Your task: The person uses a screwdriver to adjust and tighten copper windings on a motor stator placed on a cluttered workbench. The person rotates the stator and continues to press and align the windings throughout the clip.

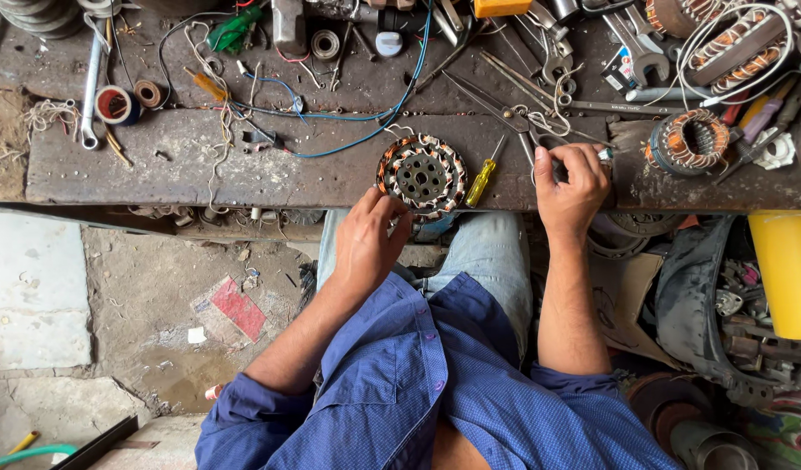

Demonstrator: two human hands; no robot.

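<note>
Copper windings gleam around the dull metal stator (421, 174) by the left hand (368, 244); glossy yellow plastic screwdriver (483, 178) and steel scissors (514, 122) near the right hand (572, 187), on rough, stained wooden bench (200, 165).

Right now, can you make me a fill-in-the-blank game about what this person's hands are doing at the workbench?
1. The left hand touches the round stator wound with ____ coloured wire.
2. Between the two hands lies a screwdriver with a ____ handle.
3. The right hand rests at the handles of a pair of ____.
4. A long ____ wire curves across the workbench.

Missing words: copper; yellow; scissors; blue
</note>
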